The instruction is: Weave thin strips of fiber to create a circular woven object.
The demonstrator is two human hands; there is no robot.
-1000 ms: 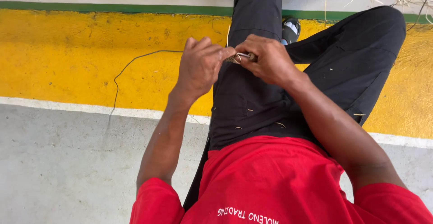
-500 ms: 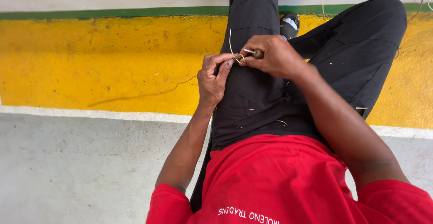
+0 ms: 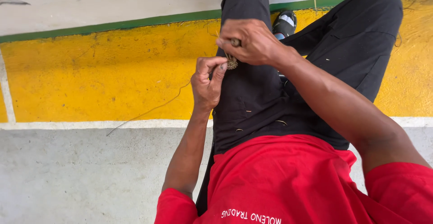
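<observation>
Hands meeting over the raised left knee — both bent in close above the black trousers (image 3: 252,102). Right hand (image 3: 252,41) uppermost, knuckles toward the camera, fingers curled shut around a short dark stub that pokes out beside the forefinger; forearm running down and to the right into the red shirt (image 3: 288,183). Left hand (image 3: 208,82) just below and to the left, wrist cocked, thumb and forefinger tips pressed together, pinching at a small woven knot of pale fibre (image 3: 232,63) that sits between the two hands, touching both. Left forearm dropping almost straight down to the red sleeve. Thin fibre strand (image 3: 149,111) trailing from near the left hand, down and leftward across the yellow painted band (image 3: 99,75) of floor to the white line — slack, lying on the surface. Dark shoe (image 3: 284,24) showing beyond the knee, near the green stripe (image 3: 135,23).
</observation>
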